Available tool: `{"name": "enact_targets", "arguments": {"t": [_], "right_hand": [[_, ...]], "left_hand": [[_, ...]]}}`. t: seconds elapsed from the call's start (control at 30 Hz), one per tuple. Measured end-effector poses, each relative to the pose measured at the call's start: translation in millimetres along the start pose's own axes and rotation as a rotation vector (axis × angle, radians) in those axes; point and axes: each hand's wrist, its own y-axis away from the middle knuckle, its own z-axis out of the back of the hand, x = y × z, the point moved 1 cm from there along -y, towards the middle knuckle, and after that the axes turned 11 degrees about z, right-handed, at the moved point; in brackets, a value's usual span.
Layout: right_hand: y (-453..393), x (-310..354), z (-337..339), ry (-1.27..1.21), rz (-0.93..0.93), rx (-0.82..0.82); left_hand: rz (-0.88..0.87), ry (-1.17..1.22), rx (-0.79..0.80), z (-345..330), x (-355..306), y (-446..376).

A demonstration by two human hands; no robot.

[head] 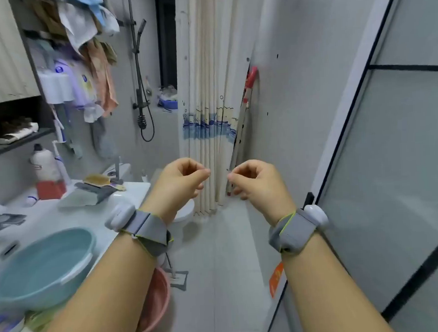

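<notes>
left hand (180,183): centre of frame, raised, fingers curled in, thumb tip against forefinger tip; nothing visible in the pinch
right hand (254,181): just right of centre, same pose, thumb to forefinger, other fingers curled under; nothing visible held
gap between hands: small, fingertips face each other, not touching
anything thin between the tips: too small to tell
wristbands: grey strap with a white pod on the left wrist (142,228) and on the right wrist (293,230)
shower curtain (203,89): directly behind both hands, upper centre down to the floor, bunched into tight folds, blue print band across the middle
hand-to-curtain contact: cannot tell; hands look to be in front of it, apart
stick with red cap (246,92): leaning on the wall just right of the curtain
toilet (186,214): below the left hand, partly hidden by the wrist
blue basin (44,263): lower left, on the white counter (129,191)
pink basin (156,298): bottom centre-left, on the floor under the forearm
shower head (141,27): upper centre-left, on its rail
glass door (406,180): right side of frame
progress (judgement): barely started; hands only raised toward the curtain
done: nothing showing; curtain sits gathered at the wall
left: take hold of the curtain, then all handling of it
</notes>
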Motion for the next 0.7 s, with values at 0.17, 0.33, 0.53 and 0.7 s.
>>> {"name": "enact_targets", "arguments": {"t": [0.17, 0.33, 0.53, 0.7], "right_hand": [[-73, -64, -6, -0.008, -0.025, -0.026], [-165, -147, -17, -0.043, -0.045, 0.028], [-269, -245, -38, -0.118, -0.148, 0.052], [-333, -304, -68, -0.143, -0.233, 0.119]], "left_hand": [[0.055, 0.013, 0.015, -20, 24, -94], [0.128, -0.039, -0.008, -40, 53, -204], [0.260, -0.009, -0.102, -47, 81, -321], [0.311, -0.053, -0.121, -33, 103, -404]]}}
